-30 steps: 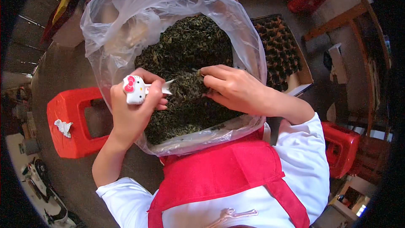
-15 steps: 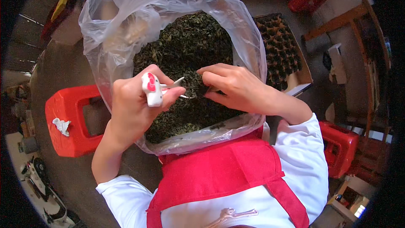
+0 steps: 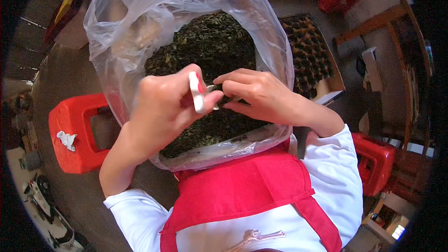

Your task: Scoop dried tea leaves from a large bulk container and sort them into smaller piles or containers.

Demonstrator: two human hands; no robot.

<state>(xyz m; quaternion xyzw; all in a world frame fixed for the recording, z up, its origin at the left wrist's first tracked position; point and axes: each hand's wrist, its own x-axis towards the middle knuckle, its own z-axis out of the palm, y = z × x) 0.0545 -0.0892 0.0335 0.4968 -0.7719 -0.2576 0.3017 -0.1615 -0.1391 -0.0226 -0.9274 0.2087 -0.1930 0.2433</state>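
My left hand is closed around a white tool with a rounded head bearing a pink-red patch. The tool's pale tips reach toward my right fingertips, and the fingers partly hide them. My right hand comes in from the right with thumb and fingers drawn together; whatever lies between them is too small and shadowed to name. Both hands are over a heap of dark dried leaves. The heap fills a large clear plastic bag, whose mouth is spread wide around it.
A red plastic stool with crumpled white tissue on it stands at left. Beyond the bag's right side is a box of rows of small dark-topped pieces. More red stools and a wooden frame stand at right.
My left hand has moved right with the white tool, bringing its tips to my right fingers. The tool's head has turned more edge-on. My right hand has barely moved.
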